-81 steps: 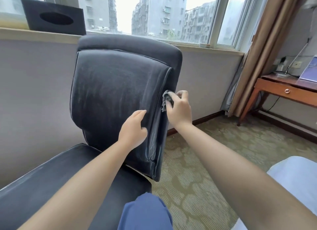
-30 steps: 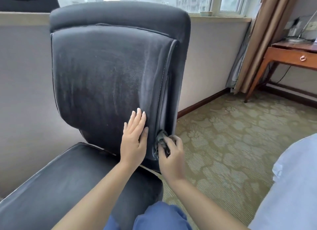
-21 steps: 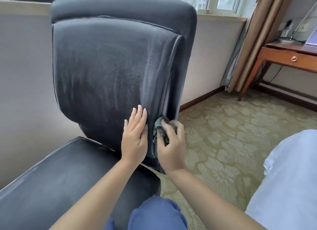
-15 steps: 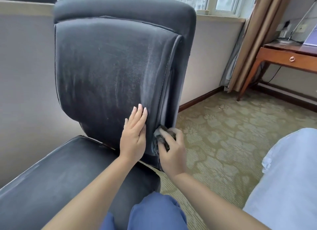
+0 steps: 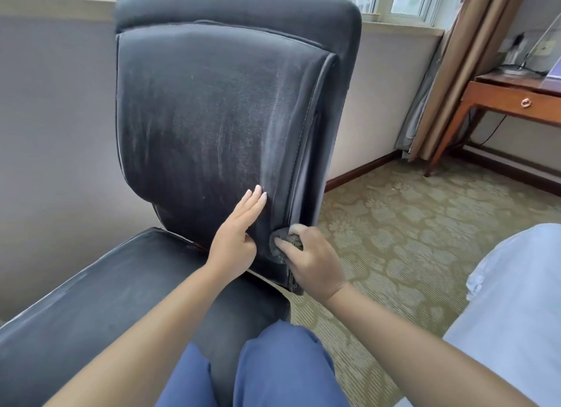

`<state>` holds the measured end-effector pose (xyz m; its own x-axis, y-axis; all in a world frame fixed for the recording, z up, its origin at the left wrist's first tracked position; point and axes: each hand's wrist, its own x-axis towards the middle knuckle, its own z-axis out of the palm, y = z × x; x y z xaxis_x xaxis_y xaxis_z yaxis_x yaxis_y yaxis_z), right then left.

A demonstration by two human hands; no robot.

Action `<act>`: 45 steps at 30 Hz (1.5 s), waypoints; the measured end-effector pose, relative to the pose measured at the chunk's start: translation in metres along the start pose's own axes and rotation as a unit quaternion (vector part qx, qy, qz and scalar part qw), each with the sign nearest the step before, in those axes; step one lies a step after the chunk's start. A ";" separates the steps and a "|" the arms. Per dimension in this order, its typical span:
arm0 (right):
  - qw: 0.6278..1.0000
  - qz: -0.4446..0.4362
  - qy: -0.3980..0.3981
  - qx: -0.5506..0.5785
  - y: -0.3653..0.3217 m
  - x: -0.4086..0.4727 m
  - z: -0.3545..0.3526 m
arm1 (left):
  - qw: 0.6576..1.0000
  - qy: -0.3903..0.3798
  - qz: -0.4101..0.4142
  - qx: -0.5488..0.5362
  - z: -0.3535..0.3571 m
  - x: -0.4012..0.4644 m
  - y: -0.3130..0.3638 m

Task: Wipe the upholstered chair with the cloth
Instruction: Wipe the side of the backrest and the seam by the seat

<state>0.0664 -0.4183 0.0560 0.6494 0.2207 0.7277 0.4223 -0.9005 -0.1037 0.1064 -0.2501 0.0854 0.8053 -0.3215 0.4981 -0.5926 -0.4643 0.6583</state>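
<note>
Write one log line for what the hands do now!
left hand: flat on dark upholstered chair | right hand: grips grey cloth at backrest's lower edge

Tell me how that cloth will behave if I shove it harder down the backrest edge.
Probably floppy: the cloth sits crumpled in the right hand. It looks light, and will likely bunch rather than slide stiffly. The backrest may flex away, hence the left hand bracing it.

Since 2.7 s ago the right hand (image 5: 312, 259) has carried the cloth (image 5: 283, 244) down the side edge of the chair (image 5: 212, 118) back, from mid-height to the bottom corner (after a small rise 0.7 s ago). The left hand (image 5: 235, 233), then curled beside the cloth, now lies with straight fingers flat on the upholstery just left of the right hand.
</note>
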 end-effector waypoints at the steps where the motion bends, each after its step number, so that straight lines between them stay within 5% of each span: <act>1: 1.000 0.027 0.010 0.006 0.000 0.010 -0.009 | 1.000 0.002 -0.004 0.001 0.001 -0.002 0.002; 4: 0.993 0.034 0.117 -0.003 -0.003 0.039 -0.031 | 1.000 0.011 -0.003 0.006 0.008 -0.007 0.006; 6: 0.993 -0.004 0.116 -0.012 0.000 0.039 -0.027 | 1.000 0.015 -0.002 0.004 0.011 -0.009 0.005; 11: 0.988 -0.110 -0.052 -0.098 0.011 -0.023 0.015 | 1.000 0.011 -0.009 0.005 0.015 -0.017 0.001; 15: 0.980 -0.067 -0.142 -0.124 0.019 -0.048 0.030 | 1.000 -0.003 -0.016 0.011 0.015 -0.027 -0.005; 23: 0.993 -0.065 0.089 -0.036 0.010 0.002 -0.009 | 1.000 0.007 -0.014 0.013 0.024 -0.030 -0.006; 28: 0.995 -0.072 0.050 -0.055 0.006 -0.004 0.013 | 1.000 0.008 -0.027 -0.001 0.023 -0.031 -0.006; 31: 0.999 -0.005 -0.005 -0.044 0.009 -0.012 0.019 | 0.999 0.000 -0.041 0.006 0.025 -0.034 -0.005; 36: 0.984 -0.146 0.003 -0.105 0.018 -0.027 0.027 | 0.998 -0.007 -0.058 0.004 0.031 -0.034 -0.001; 45: 0.967 -0.175 -0.072 -0.170 0.030 -0.043 0.047 | 0.997 -0.010 -0.069 0.019 0.034 -0.038 -0.003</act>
<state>0.0803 -0.4376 -0.0104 0.5958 0.5621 0.5736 0.4152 -0.8270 0.3791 0.0779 -0.2640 0.0452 0.8793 -0.2697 0.3926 -0.4758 -0.5356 0.6977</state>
